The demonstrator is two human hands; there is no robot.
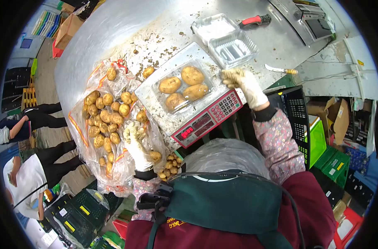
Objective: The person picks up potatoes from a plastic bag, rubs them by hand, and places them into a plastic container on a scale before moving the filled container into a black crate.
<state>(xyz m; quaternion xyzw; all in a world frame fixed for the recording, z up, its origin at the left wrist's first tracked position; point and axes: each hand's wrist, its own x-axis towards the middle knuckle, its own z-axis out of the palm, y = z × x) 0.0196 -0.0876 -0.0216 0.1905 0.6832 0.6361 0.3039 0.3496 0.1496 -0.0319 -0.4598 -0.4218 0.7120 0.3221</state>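
My left hand [135, 139], in a dirty white glove, is over the potatoes [108, 114] on an open clear plastic bag [82, 155]. Its fingers are curled, and whether they hold a potato is hidden. My right hand [241, 83], gloved too, is beside the right edge of the scale's plate, fingers bent, its grip unclear. On the scale [189, 52] sits a clear plastic tray [210, 79] with several potatoes [170, 85] in it. The scale's red panel [214, 120] faces me, its display lit.
Clear empty trays [232, 49] lie behind the scale, near a red-and-black tool [255, 20]. A knife [280, 69] is at the table's right edge. Black crates [290, 120] stand at right. Two people [35, 174] are at the left.
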